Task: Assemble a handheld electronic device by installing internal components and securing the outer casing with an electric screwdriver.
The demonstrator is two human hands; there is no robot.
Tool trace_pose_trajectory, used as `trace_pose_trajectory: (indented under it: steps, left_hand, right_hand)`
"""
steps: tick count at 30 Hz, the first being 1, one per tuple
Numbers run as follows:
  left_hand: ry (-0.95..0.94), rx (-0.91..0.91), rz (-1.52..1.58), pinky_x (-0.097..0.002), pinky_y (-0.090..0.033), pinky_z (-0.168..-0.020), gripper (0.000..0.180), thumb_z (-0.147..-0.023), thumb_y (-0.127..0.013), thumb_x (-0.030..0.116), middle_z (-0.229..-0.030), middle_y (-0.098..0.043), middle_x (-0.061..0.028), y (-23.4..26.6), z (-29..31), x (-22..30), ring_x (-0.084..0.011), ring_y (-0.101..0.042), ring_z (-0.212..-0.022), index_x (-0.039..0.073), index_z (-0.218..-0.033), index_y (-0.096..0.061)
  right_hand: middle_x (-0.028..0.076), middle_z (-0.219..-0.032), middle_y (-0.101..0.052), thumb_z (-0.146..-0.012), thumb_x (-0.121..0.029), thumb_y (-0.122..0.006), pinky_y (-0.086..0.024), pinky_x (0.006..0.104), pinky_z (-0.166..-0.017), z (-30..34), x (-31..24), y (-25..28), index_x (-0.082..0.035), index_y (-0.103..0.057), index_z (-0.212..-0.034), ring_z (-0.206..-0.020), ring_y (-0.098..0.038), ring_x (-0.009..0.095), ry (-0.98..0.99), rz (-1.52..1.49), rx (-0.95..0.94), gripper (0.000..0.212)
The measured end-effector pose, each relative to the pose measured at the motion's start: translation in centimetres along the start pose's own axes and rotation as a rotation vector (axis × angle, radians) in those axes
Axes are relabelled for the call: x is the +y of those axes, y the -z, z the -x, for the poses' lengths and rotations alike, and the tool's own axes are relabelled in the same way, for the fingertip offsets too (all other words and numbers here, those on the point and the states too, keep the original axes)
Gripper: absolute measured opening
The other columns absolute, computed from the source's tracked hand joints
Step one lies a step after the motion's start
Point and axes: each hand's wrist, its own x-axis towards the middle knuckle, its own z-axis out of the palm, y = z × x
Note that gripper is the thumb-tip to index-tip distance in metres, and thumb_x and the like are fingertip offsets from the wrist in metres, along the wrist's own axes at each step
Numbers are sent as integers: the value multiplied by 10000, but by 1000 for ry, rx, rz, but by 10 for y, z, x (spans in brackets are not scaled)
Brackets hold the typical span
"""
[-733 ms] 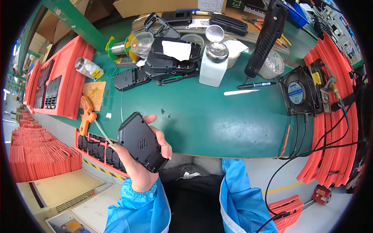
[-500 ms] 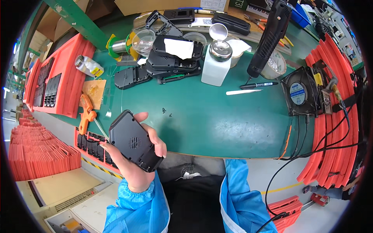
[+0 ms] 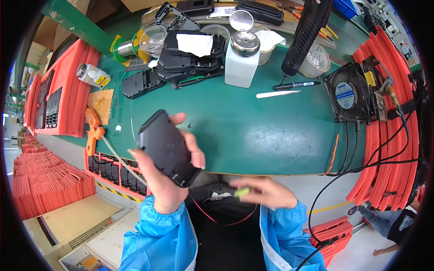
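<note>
My left hand point(image 3: 162, 189) is wrapped round a black plastic device housing point(image 3: 166, 147), thumb on one side and fingers on the other. The housing is tilted, above the bench's front edge, with a grille patch and small contacts at its lower end. Over my lap, my right hand point(image 3: 269, 192) is smeared by motion. A small yellow-green piece point(image 3: 242, 192) shows at its fingertips, too blurred to name. A thin red wire point(image 3: 205, 214) hangs in a loop between the housing's lower end and the area under my right hand.
On the green bench point(image 3: 226, 131) lie a stack of black housings point(image 3: 190, 67), a white pump bottle point(image 3: 240, 67), a marker point(image 3: 296, 85), white tweezers point(image 3: 278, 94) and a fan point(image 3: 347, 95). An upright black electric screwdriver point(image 3: 303, 40) and an orange glue gun point(image 3: 94, 131) flank the working area.
My right hand has come into view at the lap with the yellow-green piece, and the red wire now shows. The left hand with the housing has shifted slightly up and right in the picture.
</note>
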Motion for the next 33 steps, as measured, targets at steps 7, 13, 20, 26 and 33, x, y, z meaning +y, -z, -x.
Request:
trace_pose_trajectory:
  steps: [7,13,20,26,33]
  left_hand:
    - [18,19,-94,-427,-561,-855,953,-984,-222,824,-1103,-650,-157,-31,2,-29,-297,-689,-948,4,-1408,-461]
    - [-31,-64,-143,-497,-516,-1039,972,-975,-195,830,-1306,-623,-224,-33,5,-37,-387,-656,-1188,12,-1445,-430]
    - [3,-100,-109,-499,-519,-1043,976,-971,-255,822,-1311,-610,-240,-30,4,-39,-388,-650,-1203,-8,-1458,-415]
    - [-30,-126,-200,-491,-548,-991,993,-950,-367,832,-1258,-612,-244,-26,6,-39,-370,-679,-1137,-41,-1420,-425]
    - [-19,-238,-208,-504,-543,-1000,1011,-912,-451,845,-1231,-612,-246,-27,7,-38,-382,-680,-1128,-44,-1392,-428]
  right_hand:
    - [203,-1308,-584,-883,-63,-756,-528,415,-930,-19,-98,-25,35,-585,-1409,-1070,-636,335,390,256,730,562]
    - [192,-1316,-584,-904,54,-694,-559,356,-907,-40,-88,-37,68,-644,-1298,-1093,-669,282,466,367,836,398]
    - [93,-999,-632,-843,-48,-813,-498,287,-701,-43,-84,-32,34,-684,-1116,-795,-601,165,379,171,801,313]
    - [64,-883,-611,-853,-73,-795,-462,287,-656,-41,-82,-32,23,-670,-1071,-730,-556,147,381,99,726,269]
    - [82,-921,-618,-882,-66,-758,-468,289,-665,-37,-82,-18,38,-653,-1083,-746,-563,150,372,93,568,249]
